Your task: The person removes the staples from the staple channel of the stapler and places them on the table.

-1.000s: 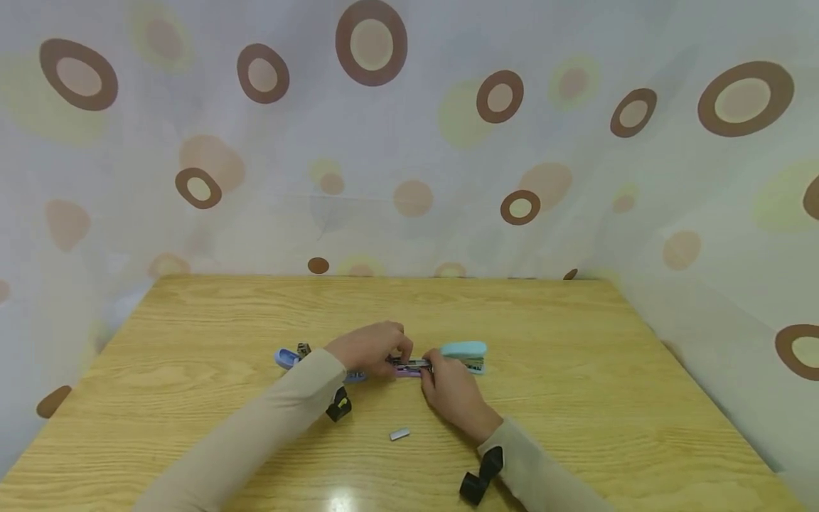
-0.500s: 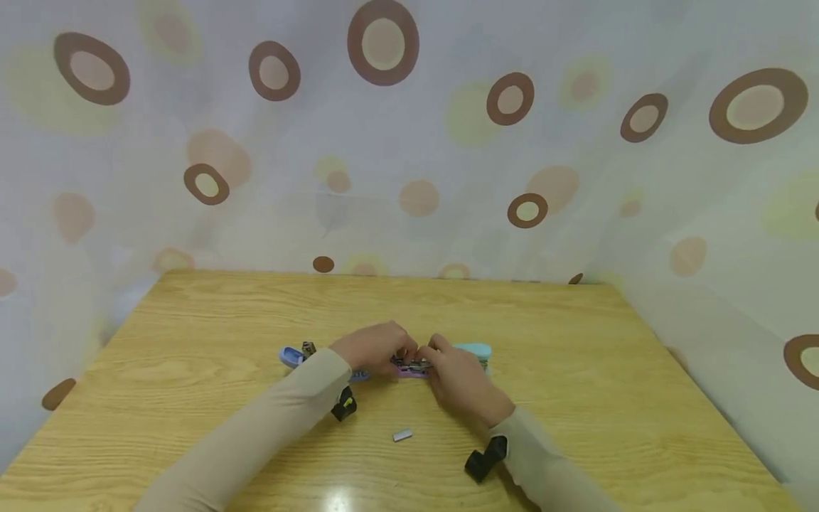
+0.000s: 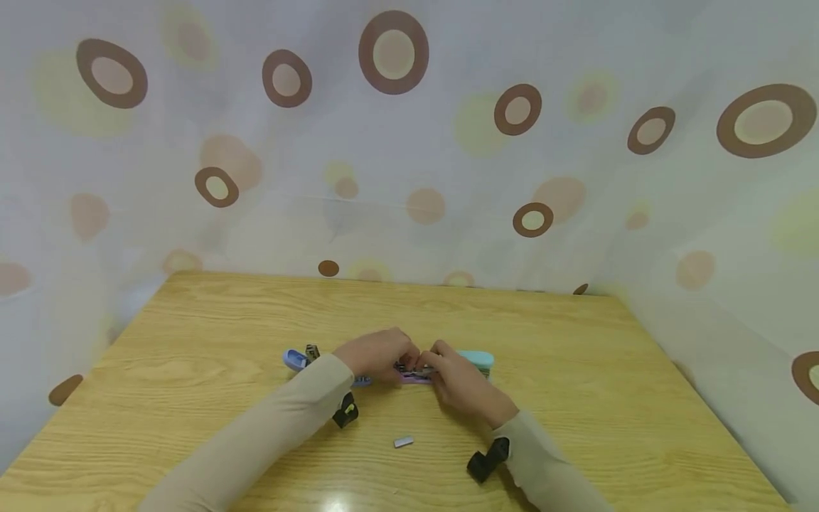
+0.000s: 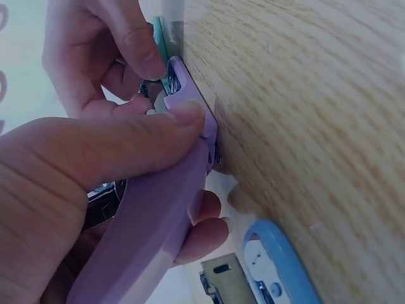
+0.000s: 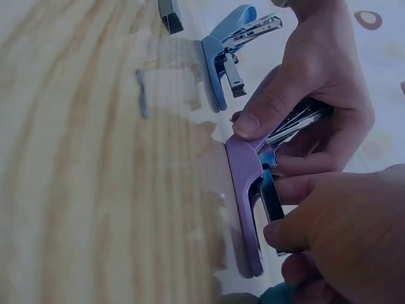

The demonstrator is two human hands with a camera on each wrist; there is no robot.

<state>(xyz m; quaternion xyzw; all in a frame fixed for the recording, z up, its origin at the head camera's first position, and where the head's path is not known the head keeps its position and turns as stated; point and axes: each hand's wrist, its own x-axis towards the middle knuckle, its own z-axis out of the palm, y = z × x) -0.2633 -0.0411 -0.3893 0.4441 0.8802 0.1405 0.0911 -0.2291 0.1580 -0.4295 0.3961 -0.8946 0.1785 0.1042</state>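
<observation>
Purple stapler (image 5: pixel 243 168), opened out, sits at the table (image 3: pixel 544 441). The left hand (image 3: pixel 377 353) is clamped on it, thumb laid across; the right hand (image 3: pixel 462 377), close beside, pinches its metal rail (image 5: pixel 271 196). Left of the purple stapler: blue stapler (image 5: pixel 217 69), also opened. Right: teal stapler (image 3: pixel 476 358). Nearer the person: small metallic strip (image 3: pixel 404 441).

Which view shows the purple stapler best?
The right wrist view: the stapler appears open, its base clearly visible. The left wrist view shows it large, but the left hand partly covers it; the head view shows only a small part.
</observation>
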